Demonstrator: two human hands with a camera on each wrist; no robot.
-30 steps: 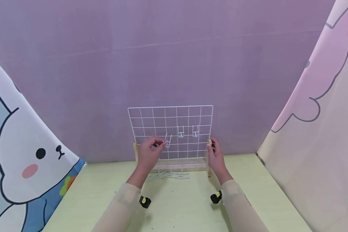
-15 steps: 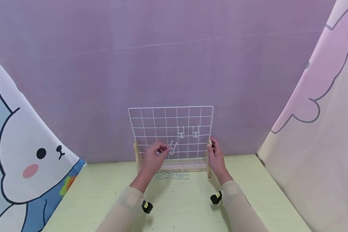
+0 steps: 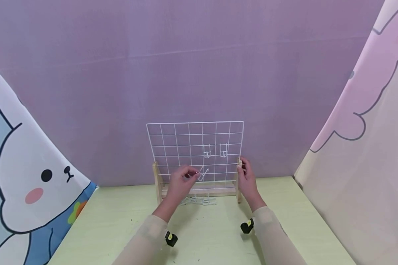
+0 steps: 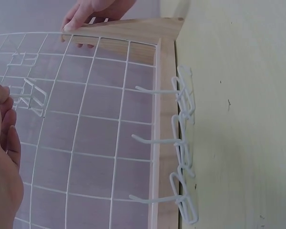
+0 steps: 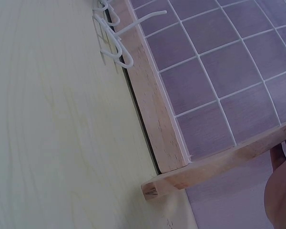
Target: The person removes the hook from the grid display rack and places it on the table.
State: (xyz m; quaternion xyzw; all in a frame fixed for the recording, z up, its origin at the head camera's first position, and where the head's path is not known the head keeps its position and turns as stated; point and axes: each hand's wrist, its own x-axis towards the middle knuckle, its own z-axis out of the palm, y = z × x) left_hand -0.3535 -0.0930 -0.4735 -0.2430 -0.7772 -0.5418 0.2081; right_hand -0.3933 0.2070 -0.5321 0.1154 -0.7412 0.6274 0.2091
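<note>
left hand [image 3: 182,180] lower, pinching hook [image 3: 203,173] | right hand [image 3: 247,176] gripping grid [image 3: 172,140] edge

Bright, even, diffuse light, no glare. Soft faint shadows under sleeves on pale green tabletop [image 3: 205,235]. Head view bows at left and right edges. Left wrist view: near left hand [image 4: 5,157] blurred; thin white wire grid panel [image 4: 90,129] sharp.
</note>
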